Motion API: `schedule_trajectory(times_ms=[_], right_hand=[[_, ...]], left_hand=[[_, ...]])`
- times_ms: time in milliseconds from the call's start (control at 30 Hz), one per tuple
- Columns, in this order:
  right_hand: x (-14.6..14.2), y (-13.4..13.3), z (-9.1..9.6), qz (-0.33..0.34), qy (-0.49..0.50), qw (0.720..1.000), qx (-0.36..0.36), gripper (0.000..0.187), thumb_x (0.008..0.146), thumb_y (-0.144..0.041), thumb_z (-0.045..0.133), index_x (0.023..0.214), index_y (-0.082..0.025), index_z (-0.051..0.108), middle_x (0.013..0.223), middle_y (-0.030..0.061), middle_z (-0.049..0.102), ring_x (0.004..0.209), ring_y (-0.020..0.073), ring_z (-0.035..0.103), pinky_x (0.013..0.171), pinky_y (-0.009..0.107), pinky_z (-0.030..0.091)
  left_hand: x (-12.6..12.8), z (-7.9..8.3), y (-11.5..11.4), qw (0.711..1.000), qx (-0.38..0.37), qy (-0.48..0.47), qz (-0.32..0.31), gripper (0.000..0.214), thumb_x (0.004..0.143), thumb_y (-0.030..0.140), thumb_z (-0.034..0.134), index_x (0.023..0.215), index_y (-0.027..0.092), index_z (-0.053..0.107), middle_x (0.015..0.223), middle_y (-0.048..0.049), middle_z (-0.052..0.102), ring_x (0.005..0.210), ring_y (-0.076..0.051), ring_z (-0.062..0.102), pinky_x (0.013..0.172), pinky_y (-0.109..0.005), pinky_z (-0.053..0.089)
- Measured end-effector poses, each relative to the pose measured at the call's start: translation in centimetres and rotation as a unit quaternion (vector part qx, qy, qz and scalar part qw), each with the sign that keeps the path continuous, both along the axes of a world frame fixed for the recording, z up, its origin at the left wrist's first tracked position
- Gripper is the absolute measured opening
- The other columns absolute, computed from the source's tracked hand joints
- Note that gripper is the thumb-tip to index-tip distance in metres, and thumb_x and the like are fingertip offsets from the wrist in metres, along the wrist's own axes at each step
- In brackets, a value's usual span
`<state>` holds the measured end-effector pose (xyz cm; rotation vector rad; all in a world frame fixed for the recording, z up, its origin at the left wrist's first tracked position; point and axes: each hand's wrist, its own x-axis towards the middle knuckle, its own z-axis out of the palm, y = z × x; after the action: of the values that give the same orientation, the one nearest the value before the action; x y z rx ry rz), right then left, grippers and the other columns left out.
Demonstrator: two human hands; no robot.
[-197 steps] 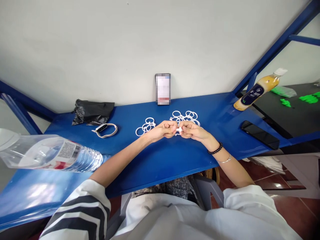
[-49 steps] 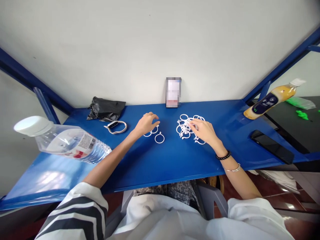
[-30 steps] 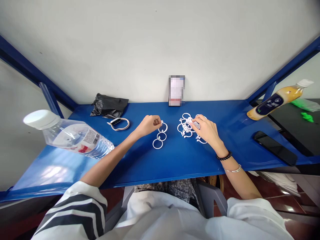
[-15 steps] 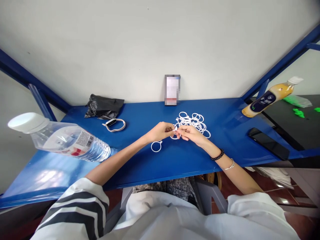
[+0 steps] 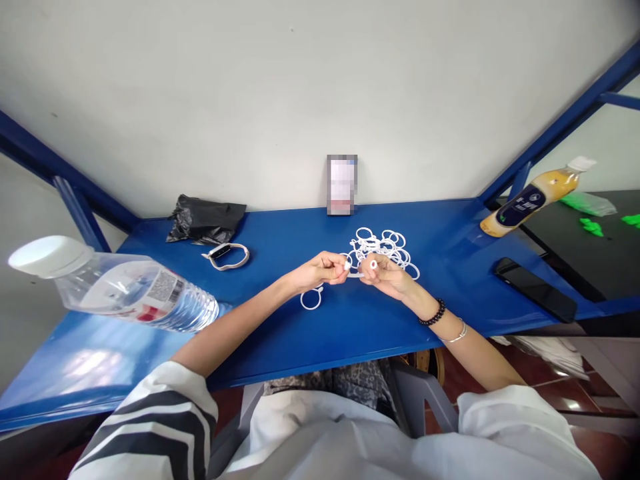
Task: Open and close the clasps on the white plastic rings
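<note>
My left hand (image 5: 325, 269) is closed in a pinch on a small white plastic piece (image 5: 348, 265) at its fingertips. Facing it, my right hand (image 5: 387, 275) is closed on a white plastic ring, whose small round eyelet (image 5: 373, 265) shows at the thumb. A white band (image 5: 355, 275) spans the gap between the hands; I cannot tell whether it joins both pieces. Just behind my right hand lies a heap of white rings (image 5: 396, 240), each thin and round. One single white ring (image 5: 311, 299) rests on the table below my left hand.
On the blue table (image 5: 280, 340) a phone (image 5: 342, 185) leans against the wall. To the left are a black plastic bag (image 5: 207, 219), a watch (image 5: 227, 256) and a large water bottle (image 5: 150, 293). A dark phone (image 5: 535, 290) and a juice bottle (image 5: 533, 200) are at right.
My hands, whose fingertips met before, have drawn slightly apart. The eyelet in my right hand and the white piece in my left now show. The view has shifted a little.
</note>
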<state>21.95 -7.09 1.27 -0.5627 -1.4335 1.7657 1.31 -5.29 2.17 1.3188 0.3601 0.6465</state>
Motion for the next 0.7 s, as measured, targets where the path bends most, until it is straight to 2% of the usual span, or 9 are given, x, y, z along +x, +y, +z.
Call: schedule_trajectory(times_ms=[100, 167, 233, 300, 367, 433, 500, 600, 700], right_hand=[[0.6, 0.2, 0.5, -0.057, -0.089, 0.992, 0.068, 0.037, 0.085, -0.053, 0.065, 0.073, -0.019, 0.057, 0.06, -0.0042, 0.046, 0.05, 0.0081, 0.036, 0.049, 0.025, 0.026], [1.2, 0.5, 0.9, -0.117, -0.193, 0.959, 0.172, 0.032, 0.09, -0.049, 0.059, 0.079, -0.019, 0.063, 0.064, -0.001, 0.054, 0.055, 0.0105, 0.044, 0.052, 0.026, 0.032], [1.8, 0.8, 1.1, -0.207, -0.313, 0.879, 0.294, 0.028, 0.092, -0.041, 0.056, 0.08, -0.019, 0.065, 0.07, 0.0016, 0.061, 0.058, 0.0116, 0.048, 0.056, 0.027, 0.035], [2.3, 1.1, 1.3, -0.277, -0.419, 0.774, 0.385, 0.024, 0.093, -0.033, 0.054, 0.08, -0.018, 0.067, 0.078, 0.0035, 0.066, 0.061, 0.0126, 0.052, 0.057, 0.027, 0.035], [2.6, 1.2, 1.2, -0.298, -0.499, 0.692, 0.428, 0.021, 0.092, -0.026, 0.053, 0.08, -0.018, 0.068, 0.085, 0.0043, 0.07, 0.068, 0.014, 0.058, 0.056, 0.026, 0.034], [2.7, 1.3, 1.2, -0.294, -0.551, 0.646, 0.439, 0.019, 0.091, -0.023, 0.054, 0.079, -0.018, 0.069, 0.087, 0.0041, 0.071, 0.071, 0.0149, 0.062, 0.053, 0.025, 0.033], [2.7, 1.3, 1.1, -0.29, -0.579, 0.621, 0.441, 0.019, 0.09, -0.024, 0.055, 0.079, -0.018, 0.069, 0.087, 0.004, 0.071, 0.072, 0.0152, 0.063, 0.052, 0.025, 0.033], [2.7, 1.3, 1.0, -0.293, -0.592, 0.607, 0.442, 0.018, 0.09, -0.026, 0.055, 0.081, -0.018, 0.068, 0.089, 0.0042, 0.07, 0.074, 0.0161, 0.064, 0.051, 0.024, 0.033], [2.8, 1.3, 1.0, -0.313, -0.583, 0.608, 0.44, 0.017, 0.089, -0.027, 0.056, 0.082, -0.018, 0.068, 0.092, 0.0044, 0.069, 0.077, 0.0166, 0.065, 0.051, 0.024, 0.034]], left_hand=[[-0.5, 0.5, 0.3, 0.997, 0.046, 0.065, 0.017, 0.045, 0.08, 0.058, 0.066, 0.078, 0.014, 0.061, 0.065, -0.0015, 0.057, 0.049, -0.007, 0.043, 0.045, -0.02, 0.026], [-1.1, 0.8, 0.6, 0.982, 0.119, 0.136, 0.056, 0.044, 0.082, 0.057, 0.063, 0.097, 0.016, 0.065, 0.098, -0.0091, 0.065, 0.069, -0.012, 0.058, 0.05, -0.021, 0.038], [-2.1, 1.1, 0.8, 0.945, 0.205, 0.217, 0.133, 0.045, 0.082, 0.054, 0.063, 0.11, 0.019, 0.063, 0.124, -0.0113, 0.057, 0.087, -0.016, 0.06, 0.059, -0.023, 0.045], [-3.3, 1.2, 0.7, 0.888, 0.277, 0.306, 0.204, 0.041, 0.081, 0.051, 0.064, 0.105, 0.018, 0.063, 0.116, -0.0097, 0.059, 0.083, -0.017, 0.059, 0.062, -0.026, 0.045], [-4.4, 1.2, 0.3, 0.838, 0.329, 0.386, 0.2, 0.032, 0.082, 0.047, 0.065, 0.088, 0.016, 0.064, 0.095, -0.006, 0.062, 0.077, -0.016, 0.056, 0.064, -0.027, 0.043], [-5.2, 1.0, -0.4, 0.802, 0.364, 0.449, 0.152, 0.027, 0.083, 0.043, 0.065, 0.083, 0.016, 0.063, 0.09, -0.0046, 0.062, 0.074, -0.016, 0.055, 0.065, -0.028, 0.042], [-5.4, 0.7, -1.1, 0.77, 0.395, 0.489, 0.108, 0.022, 0.083, 0.038, 0.066, 0.087, 0.017, 0.064, 0.095, -0.0048, 0.062, 0.075, -0.016, 0.055, 0.065, -0.028, 0.041], [-5.2, -0.2, -1.8, 0.73, 0.438, 0.518, 0.084, 0.011, 0.087, 0.028, 0.061, 0.089, 0.017, 0.064, 0.098, -0.0057, 0.062, 0.077, -0.016, 0.057, 0.067, -0.027, 0.041], [-4.8, -0.7, -1.8, 0.724, 0.455, 0.51, 0.091, 0.011, 0.089, 0.02, 0.054, 0.086, 0.016, 0.064, 0.095, -0.0058, 0.062, 0.075, -0.015, 0.057, 0.069, -0.027, 0.042]])
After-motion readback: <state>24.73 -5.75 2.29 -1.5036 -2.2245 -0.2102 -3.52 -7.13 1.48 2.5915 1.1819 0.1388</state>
